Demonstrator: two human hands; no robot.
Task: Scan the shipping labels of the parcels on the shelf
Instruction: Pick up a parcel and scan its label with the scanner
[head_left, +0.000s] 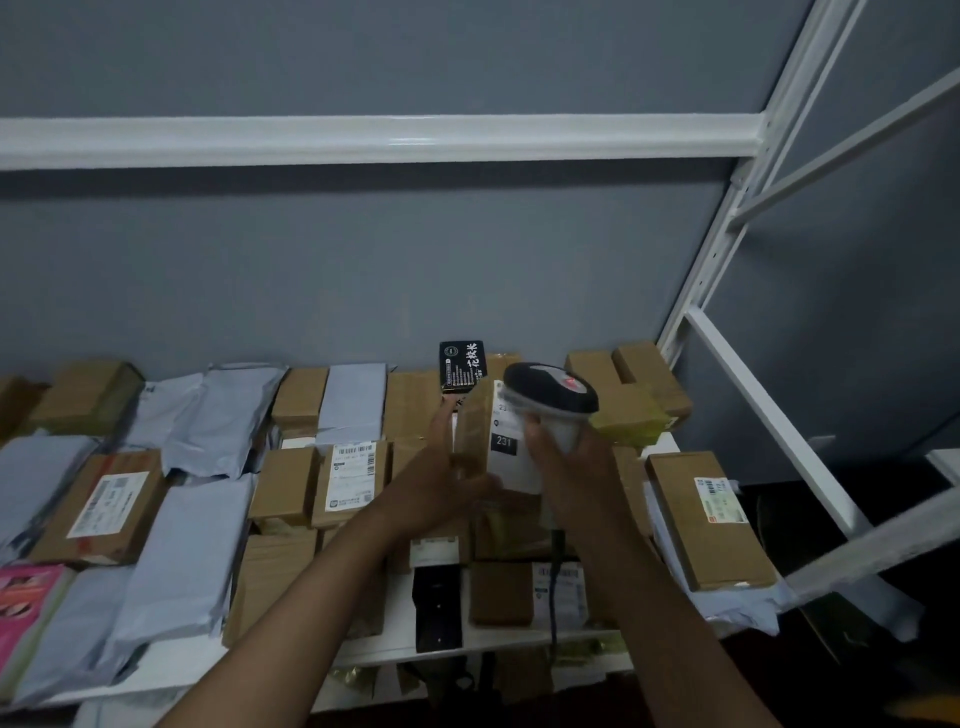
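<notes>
From the head view: my left hand (447, 483) grips a small cardboard parcel (480, 441) lifted above the shelf (660, 447), label (511, 447) tilted up. My right hand (571, 467) clutches the barcode scanner (550, 397). I should steady both and aim squarely at the barcode.

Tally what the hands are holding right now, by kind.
Box: 1, in the left hand
Scanner: 1, in the right hand
Total: 2
</notes>
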